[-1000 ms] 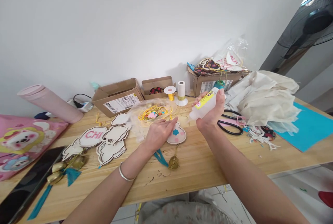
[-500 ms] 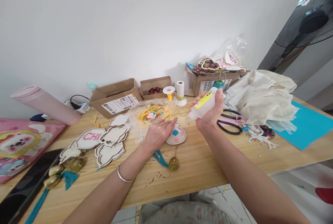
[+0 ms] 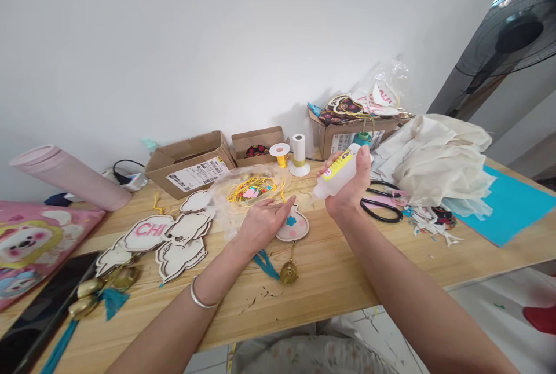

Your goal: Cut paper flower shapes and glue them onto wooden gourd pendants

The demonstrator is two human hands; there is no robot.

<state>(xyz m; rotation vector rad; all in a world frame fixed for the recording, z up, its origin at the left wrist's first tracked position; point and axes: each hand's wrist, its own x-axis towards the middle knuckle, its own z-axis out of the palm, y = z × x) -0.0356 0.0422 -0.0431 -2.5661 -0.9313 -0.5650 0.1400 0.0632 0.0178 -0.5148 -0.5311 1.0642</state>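
White bottle is pointing left, the right hand gripping it, the left hand covering the pendant leftward, hold unclear: apparently dispensing, calling for steady aim.

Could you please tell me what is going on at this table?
A person is at work with both hands. The right hand grips a bottle, tilted with its narrow tip downward; whether anything is coming out is too small to tell. The left hand lies over part of a charm on the table. A bell lies at the charm's near end. The bottle's tip is apart from the charm. More cut-outs lie to the left.
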